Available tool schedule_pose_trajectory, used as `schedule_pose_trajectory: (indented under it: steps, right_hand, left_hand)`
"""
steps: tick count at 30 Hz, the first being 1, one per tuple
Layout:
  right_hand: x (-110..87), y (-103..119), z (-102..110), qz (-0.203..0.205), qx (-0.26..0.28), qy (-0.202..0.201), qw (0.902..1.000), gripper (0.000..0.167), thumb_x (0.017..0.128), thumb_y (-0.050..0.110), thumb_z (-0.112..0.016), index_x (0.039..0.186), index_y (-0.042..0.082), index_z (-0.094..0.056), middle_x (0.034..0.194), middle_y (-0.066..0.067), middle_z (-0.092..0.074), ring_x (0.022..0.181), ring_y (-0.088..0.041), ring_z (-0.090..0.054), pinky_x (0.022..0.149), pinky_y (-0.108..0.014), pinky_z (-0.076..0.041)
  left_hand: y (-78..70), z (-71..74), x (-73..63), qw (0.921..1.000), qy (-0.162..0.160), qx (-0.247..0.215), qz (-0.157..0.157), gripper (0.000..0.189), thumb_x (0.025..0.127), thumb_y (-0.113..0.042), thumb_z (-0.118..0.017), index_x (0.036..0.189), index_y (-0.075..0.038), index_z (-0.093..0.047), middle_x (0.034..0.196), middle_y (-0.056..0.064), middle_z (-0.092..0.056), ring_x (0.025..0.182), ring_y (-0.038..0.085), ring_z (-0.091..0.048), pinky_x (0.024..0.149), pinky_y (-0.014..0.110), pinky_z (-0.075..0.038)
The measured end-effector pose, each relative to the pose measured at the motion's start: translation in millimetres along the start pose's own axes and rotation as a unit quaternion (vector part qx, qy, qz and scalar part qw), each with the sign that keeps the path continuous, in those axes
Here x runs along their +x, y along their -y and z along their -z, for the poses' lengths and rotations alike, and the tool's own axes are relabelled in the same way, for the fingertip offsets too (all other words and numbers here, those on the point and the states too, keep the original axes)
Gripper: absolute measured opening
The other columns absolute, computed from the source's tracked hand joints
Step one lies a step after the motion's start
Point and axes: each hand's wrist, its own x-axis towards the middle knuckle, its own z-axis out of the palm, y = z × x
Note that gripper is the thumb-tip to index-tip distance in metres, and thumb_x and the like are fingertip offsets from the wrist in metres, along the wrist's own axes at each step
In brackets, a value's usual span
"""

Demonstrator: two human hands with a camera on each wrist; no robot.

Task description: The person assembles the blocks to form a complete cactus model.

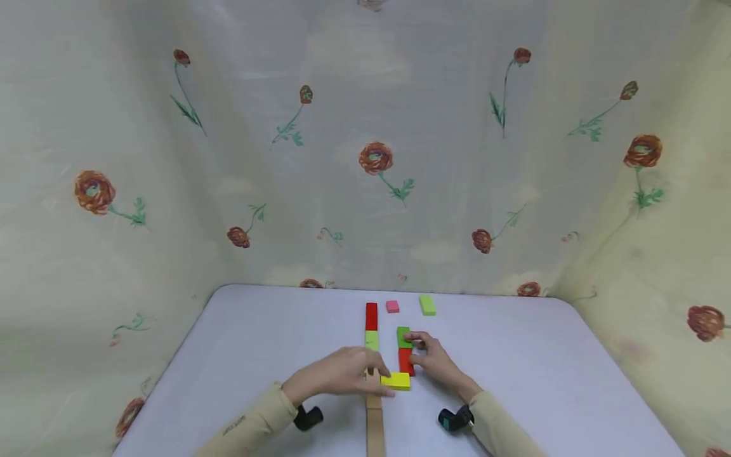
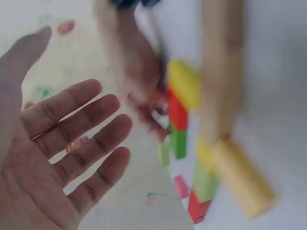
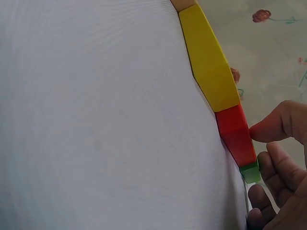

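My left hand [image 1: 351,373] hovers over a straight row of blocks, its fingers spread and holding nothing in the left wrist view. Beside its fingertips lies a yellow block [image 1: 396,381], set crosswise against the row. From the yellow block's right end a red block [image 1: 405,363] and a green block [image 1: 402,332] run away from me. My right hand [image 1: 438,364] reaches them from the right, thumb at the red block and index finger at the green one. A tan wooden cylinder [image 2: 244,182] touches the row in the left wrist view; my left hand hides part of that stretch from above.
Plain wooden blocks [image 1: 375,431] form the row's near end; a light green block [image 1: 372,341] and a red block [image 1: 371,317] form its far end. Behind lie a loose pink block [image 1: 392,306] and a light green block [image 1: 427,304] on the white table [image 1: 274,324].
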Motion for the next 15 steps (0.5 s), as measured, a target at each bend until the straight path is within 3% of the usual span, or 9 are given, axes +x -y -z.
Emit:
schedule_pose_trajectory:
  steps: [4, 8, 12, 15]
  right_hand:
    - [-1.6, 0.8, 2.2, 0.008, -0.002, -0.003, 1.0, 0.043, 0.085, 0.003, -0.064, 0.126, 0.013, -0.057, 0.132, -0.007, -0.056, 0.126, -0.034, -0.044, 0.105, -0.057, -0.034]
    - [-3.2, 1.4, 3.6, 0.009, -0.005, -0.002, 0.9999, 0.045, 0.084, 0.003, -0.064, 0.127, 0.012, -0.055, 0.132, -0.007, -0.055, 0.126, -0.034, -0.043, 0.106, -0.057, -0.033]
    - [-5.0, -0.2, 2.5, 0.012, -0.007, 0.006, 0.9999, 0.044, 0.085, 0.006, -0.064, 0.127, 0.014, -0.055, 0.133, -0.006, -0.054, 0.125, -0.032, -0.043, 0.106, -0.055, -0.034]
    - [-4.9, -2.1, 5.7, 0.019, -0.007, 0.008, 0.9998, 0.043, 0.086, 0.006, -0.064, 0.127, 0.013, -0.054, 0.133, -0.007, -0.054, 0.124, -0.032, -0.043, 0.106, -0.054, -0.034]
  left_hand:
    - [15.9, 26.1, 47.3, 0.9997, -0.025, 0.002, 0.001, 0.043, 0.087, -0.052, -0.065, 0.113, -0.019, -0.07, 0.108, -0.005, -0.069, 0.098, 0.013, -0.061, 0.077, 0.02, -0.049]
    - [35.7, 42.0, 95.2, 0.9991, -0.037, -0.012, 0.019, 0.039, 0.088, -0.045, -0.068, 0.116, -0.017, -0.068, 0.113, -0.001, -0.067, 0.107, 0.02, -0.059, 0.085, 0.026, -0.049]
    - [51.8, 45.2, 135.6, 0.9968, -0.045, -0.031, 0.059, 0.043, 0.087, -0.04, -0.07, 0.123, -0.017, -0.064, 0.119, 0.001, -0.063, 0.11, 0.02, -0.057, 0.091, 0.03, -0.05]
    - [57.8, 41.6, 164.8, 0.996, -0.05, -0.013, 0.073, 0.048, 0.086, -0.037, -0.072, 0.127, -0.015, -0.062, 0.124, 0.004, -0.061, 0.113, 0.022, -0.056, 0.094, 0.033, -0.049]
